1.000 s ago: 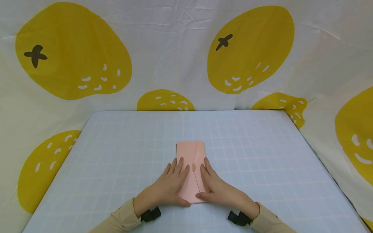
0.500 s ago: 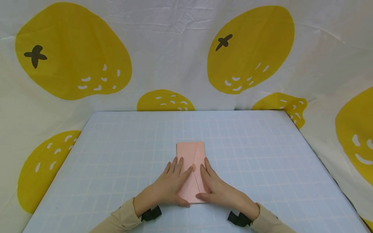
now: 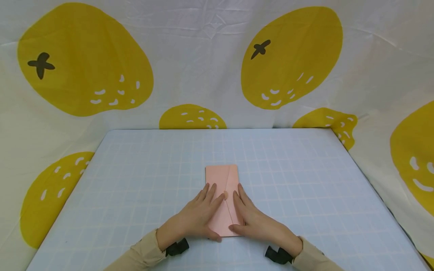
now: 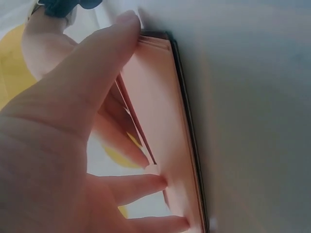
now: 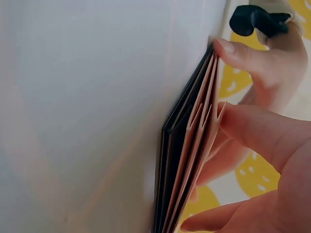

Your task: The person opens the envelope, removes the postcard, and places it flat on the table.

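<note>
A stack of long envelopes lies near the table's front, its topmost pink envelope point(image 3: 222, 173) showing a slanted flap and a small round tab point(image 3: 225, 195). Black envelopes point(image 5: 170, 141) lie below the pink envelopes point(image 5: 201, 141), as the right wrist view shows edge-on. My left hand point(image 3: 194, 216) rests on the stack's left side, fingers spread, index fingertip at the tab, thumb at the near left corner. Across from it, my right hand point(image 3: 255, 220) lies along the right edge with extended fingers, its thumb over the near right part. In the left wrist view, the left thumb point(image 4: 104, 56) overlaps the near end.
The table point(image 3: 152, 162) wears a pale blue cloth with a white grid. Behind and beside it hangs a white curtain point(image 3: 196, 56) printed with large yellow fruit. Dark wrist-worn pieces point(image 3: 178, 246) sit below both wrists, beside beige sleeves point(image 3: 142, 250).
My left fingers have shifted slightly to the right, the index fingertip moving across onto the round tab. The right hand and the stack stay nearly where they were.
</note>
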The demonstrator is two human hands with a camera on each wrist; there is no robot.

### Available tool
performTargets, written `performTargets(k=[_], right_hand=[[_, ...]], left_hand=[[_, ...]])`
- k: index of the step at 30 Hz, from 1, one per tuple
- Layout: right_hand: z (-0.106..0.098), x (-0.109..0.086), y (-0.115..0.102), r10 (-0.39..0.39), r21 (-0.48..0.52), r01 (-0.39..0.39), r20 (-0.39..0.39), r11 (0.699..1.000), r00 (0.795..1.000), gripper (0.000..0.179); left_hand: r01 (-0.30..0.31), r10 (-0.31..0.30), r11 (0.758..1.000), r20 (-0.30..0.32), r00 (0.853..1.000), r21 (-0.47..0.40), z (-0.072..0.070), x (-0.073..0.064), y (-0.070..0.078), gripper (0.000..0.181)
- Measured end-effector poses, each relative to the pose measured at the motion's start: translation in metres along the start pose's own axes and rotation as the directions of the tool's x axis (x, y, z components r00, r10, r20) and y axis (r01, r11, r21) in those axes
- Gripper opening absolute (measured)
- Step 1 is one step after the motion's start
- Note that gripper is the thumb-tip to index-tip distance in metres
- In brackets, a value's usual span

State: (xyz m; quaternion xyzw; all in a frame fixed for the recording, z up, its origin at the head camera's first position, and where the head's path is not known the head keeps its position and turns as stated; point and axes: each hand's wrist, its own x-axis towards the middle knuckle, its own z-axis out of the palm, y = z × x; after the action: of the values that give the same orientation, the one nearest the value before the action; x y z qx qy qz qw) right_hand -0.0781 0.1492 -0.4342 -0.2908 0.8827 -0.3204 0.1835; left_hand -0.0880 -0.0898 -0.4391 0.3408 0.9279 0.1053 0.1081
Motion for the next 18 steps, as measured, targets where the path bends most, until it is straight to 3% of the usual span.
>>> performTargets(k=[8, 18], right_hand=[[0.0000, 0.0000, -0.0006, -0.013, -0.008, 0.013, 0.004, 1.000, 1.000, 0.088], [0.0011, -0.0017, -0.0042, -0.014, -0.003, 0.014, 0.002, 1.000, 1.000, 0.088]], left_hand=[[0.040, -0.039, 0.999, 0.056, 0.998, -0.019, -0.0029, 0.0040, 0.0007, 0.122], [0.045, -0.045, 0.999, 0.058, 0.997, -0.002, -0.0021, 0.0059, 0.0017, 0.126]])
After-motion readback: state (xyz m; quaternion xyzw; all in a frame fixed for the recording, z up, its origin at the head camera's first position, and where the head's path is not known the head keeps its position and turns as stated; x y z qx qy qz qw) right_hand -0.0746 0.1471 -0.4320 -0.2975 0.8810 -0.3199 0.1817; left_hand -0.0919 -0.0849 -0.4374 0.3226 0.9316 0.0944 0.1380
